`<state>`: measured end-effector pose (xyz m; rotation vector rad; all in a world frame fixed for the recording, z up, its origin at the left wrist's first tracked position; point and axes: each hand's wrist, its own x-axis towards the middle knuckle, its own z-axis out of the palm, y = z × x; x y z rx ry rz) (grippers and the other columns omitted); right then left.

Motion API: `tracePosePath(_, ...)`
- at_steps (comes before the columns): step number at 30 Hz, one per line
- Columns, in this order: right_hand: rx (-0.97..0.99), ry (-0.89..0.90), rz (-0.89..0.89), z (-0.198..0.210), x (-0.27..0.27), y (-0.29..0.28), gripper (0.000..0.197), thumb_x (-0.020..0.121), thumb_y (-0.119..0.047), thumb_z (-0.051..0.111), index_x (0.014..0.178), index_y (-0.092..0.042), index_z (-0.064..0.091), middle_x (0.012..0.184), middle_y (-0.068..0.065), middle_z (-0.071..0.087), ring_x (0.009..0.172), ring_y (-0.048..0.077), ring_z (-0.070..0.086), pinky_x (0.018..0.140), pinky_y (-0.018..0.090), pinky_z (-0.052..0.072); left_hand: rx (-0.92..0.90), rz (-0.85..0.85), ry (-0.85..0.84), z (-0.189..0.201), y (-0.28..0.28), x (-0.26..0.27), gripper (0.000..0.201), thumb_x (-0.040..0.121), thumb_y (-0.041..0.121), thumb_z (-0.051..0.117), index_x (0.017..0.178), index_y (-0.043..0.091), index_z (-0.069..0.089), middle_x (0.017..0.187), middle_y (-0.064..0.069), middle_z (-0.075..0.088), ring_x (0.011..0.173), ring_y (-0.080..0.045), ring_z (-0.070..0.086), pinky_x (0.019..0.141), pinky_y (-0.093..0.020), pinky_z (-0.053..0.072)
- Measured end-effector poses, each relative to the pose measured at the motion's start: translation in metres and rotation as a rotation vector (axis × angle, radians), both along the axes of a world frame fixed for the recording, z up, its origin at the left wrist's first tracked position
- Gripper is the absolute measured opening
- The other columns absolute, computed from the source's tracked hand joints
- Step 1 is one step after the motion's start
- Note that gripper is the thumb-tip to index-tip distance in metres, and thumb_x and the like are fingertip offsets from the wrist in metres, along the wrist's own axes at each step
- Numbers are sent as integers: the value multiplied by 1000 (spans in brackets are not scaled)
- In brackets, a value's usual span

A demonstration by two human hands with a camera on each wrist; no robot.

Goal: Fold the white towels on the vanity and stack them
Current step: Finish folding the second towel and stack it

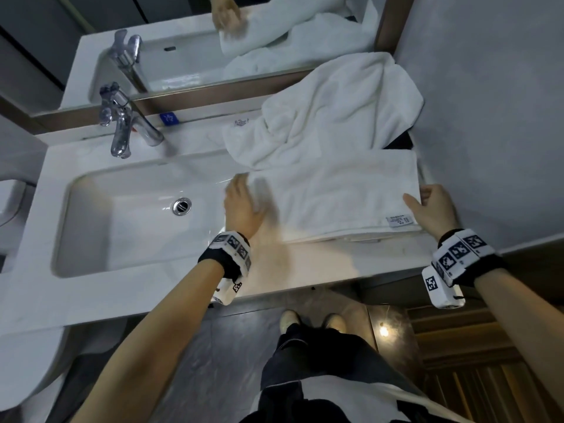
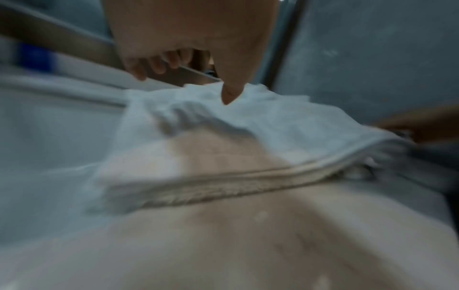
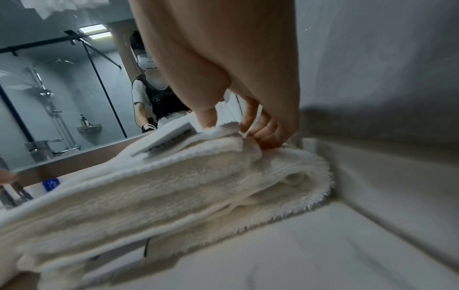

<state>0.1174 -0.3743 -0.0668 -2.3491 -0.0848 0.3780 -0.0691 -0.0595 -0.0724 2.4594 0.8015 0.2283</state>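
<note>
The folded towel (image 1: pixel 335 196) lies on the worktop (image 1: pixel 320 264) at its right end, its right short edge close against the side wall (image 1: pixel 488 117) and its left end reaching over the rim of the sink (image 1: pixel 137 215). Its long axis runs left to right, parallel with the worktop's front edge, and a bare strip of worktop lies open between that edge and the towel. Behind it a crumpled towel (image 1: pixel 329 111) is heaped toward the back right corner, against the mirror (image 1: pixel 213 41). The faucet (image 1: pixel 122 123) stands at the back edge, left of the towels.

The left hand (image 1: pixel 244 203) lies on the towel's left end; motion blur hides how its fingers lie. The right hand (image 1: pixel 433 206) pinches the towel's right edge, thumb on top, fingers (image 3: pixel 263 129) curled under the top layer.
</note>
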Motion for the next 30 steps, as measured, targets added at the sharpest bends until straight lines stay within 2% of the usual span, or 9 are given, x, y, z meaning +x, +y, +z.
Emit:
tracePosePath(3, 23, 69, -32, 1, 1, 1, 46, 89, -27, 60, 122, 2, 51, 123, 19, 60, 112, 33, 58, 99, 46, 46, 93, -437, 130, 2, -34, 25, 80, 92, 49, 47, 152, 18, 5, 161, -4, -1, 149, -26, -5, 120, -43, 2)
tracePosePath(5, -21, 8, -67, 5, -1, 5, 49, 89, -26, 59, 126, 2, 45, 129, 22, 53, 119, 35, 52, 103, 47, 41, 170, -530, 205, -4, -53, 43, 73, 96, 53, 30, 151, 23, -6, 160, 3, -12, 147, -22, -16, 121, -47, -2)
tracePosePath(8, -92, -290, 31, 16, -15, 22, 50, 90, -19, 56, 133, 1, 39, 138, 24, 41, 129, 35, 37, 108, 40, 29, 196, -506, 271, -12, -72, 65, 64, 100, 46, 19, 150, 20, -11, 160, 3, -16, 146, -26, -19, 119, -54, 0)
tracePosePath(10, -130, -440, 276, 20, -26, 44, 53, 93, -19, 52, 142, -7, 34, 151, 17, 30, 142, 32, 23, 114, 38, 19, 148, -503, 297, -19, -79, 74, 62, 100, 45, 18, 149, 23, -12, 159, 1, -19, 145, -29, -21, 117, -58, -3)
tracePosePath(13, -328, -454, 577, 8, -33, 78, 56, 99, -30, 39, 150, -23, 18, 161, -1, 5, 149, 24, -1, 118, 46, 5, 134, -485, 320, -33, -83, 78, 67, 97, 53, 18, 148, 27, -15, 158, 3, -22, 145, -27, -23, 116, -59, -8)
tracePosePath(16, -520, -369, 677, -16, -32, 90, 55, 100, -40, 24, 151, -32, 4, 161, -8, -11, 148, 20, -11, 117, 55, 2, 125, -432, 367, -42, -75, 74, 76, 90, 67, 16, 147, 30, -18, 157, 5, -24, 144, -23, -25, 116, -55, -13)
tracePosePath(24, -541, -399, 570, -28, -11, 38, 57, 98, -50, 23, 150, -33, 10, 161, -12, -2, 149, 13, -1, 117, 54, 4, 160, -306, 430, -46, -8, 28, 76, 86, 74, 15, 147, 40, -14, 157, 9, -22, 144, -21, -26, 116, -54, -14)
tracePosePath(27, -421, -342, 397, -22, -8, 15, 60, 97, -41, 36, 150, -23, 16, 162, 2, 3, 148, 27, 6, 119, 49, 13, 151, -296, 469, -37, 11, 18, 81, 88, 70, 19, 149, 27, -15, 157, 4, -24, 144, -23, -26, 116, -54, -13)
tracePosePath(30, -195, -263, 151, -17, -7, 3, 66, 92, -31, 54, 147, -14, 21, 151, 17, 29, 139, 33, 29, 114, 48, 29, 188, -497, 403, -24, 5, 33, 95, 84, 73, 28, 148, 19, -18, 157, 1, -25, 144, -21, -24, 118, -53, -10)
